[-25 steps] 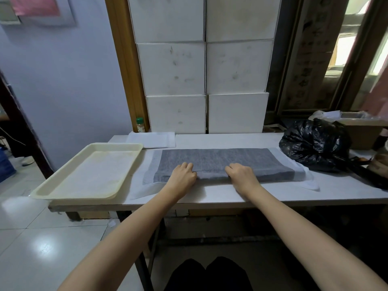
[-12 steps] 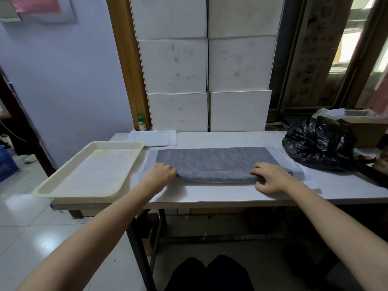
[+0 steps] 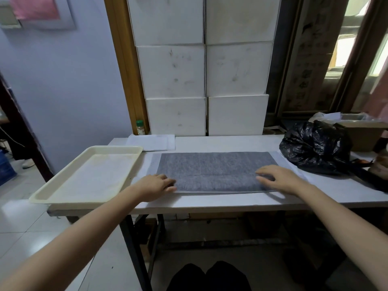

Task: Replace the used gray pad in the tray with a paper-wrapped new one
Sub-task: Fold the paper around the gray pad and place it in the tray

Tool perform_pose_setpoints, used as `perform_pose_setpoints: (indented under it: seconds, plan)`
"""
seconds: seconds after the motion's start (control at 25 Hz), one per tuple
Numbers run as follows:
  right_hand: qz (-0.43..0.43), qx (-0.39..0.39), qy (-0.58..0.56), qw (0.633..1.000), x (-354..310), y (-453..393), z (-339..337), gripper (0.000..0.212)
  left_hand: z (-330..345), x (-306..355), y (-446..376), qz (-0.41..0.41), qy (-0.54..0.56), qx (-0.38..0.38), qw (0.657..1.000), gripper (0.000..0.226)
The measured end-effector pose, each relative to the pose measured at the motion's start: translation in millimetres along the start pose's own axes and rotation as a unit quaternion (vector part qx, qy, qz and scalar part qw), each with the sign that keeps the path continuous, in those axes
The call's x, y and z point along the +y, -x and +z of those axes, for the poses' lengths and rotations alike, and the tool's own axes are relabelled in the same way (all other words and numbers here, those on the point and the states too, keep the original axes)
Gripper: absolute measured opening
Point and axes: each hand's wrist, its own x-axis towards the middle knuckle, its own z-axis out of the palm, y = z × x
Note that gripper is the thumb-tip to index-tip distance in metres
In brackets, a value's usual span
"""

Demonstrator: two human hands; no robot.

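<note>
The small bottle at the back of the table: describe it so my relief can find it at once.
Start at the white table and follow its far edge leftward to the stack of white boxes. In the corner between the lowest left box and the wooden door frame stands a small bottle, just behind a folded white sheet. Its green cap sets it apart from everything pale around it.

Both forearms were bare, with no sleeves in view; the left hand and right hand wore nothing; the knees were in black.
</note>
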Motion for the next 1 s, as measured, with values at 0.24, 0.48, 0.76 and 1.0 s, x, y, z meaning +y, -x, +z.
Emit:
perform_pose_setpoints:
  seconds: [0.24,0.48,0.76,1.0]
  plan:
    - [0.016,-0.156,-0.017,0.987,-15,-16,12,0.125,20,10,-15,-0.069,0.073,-0.077,0.992,0.075]
    - [0.044,-0.15,0.008,0.988,-20,-16,32,0.11,28,10,-19,-0.098,0.194,-0.016,0.976,0.108]
    - [0.045,-0.049,-0.069,0.995,17,-9,16,0.073,30,-14,-9,-0.144,0.172,0.132,0.966,0.028]
    - [0.052,0.033,-0.043,0.997,14,-15,25,0.013,21,-11,-21,-0.174,0.147,0.157,0.961,0.023]
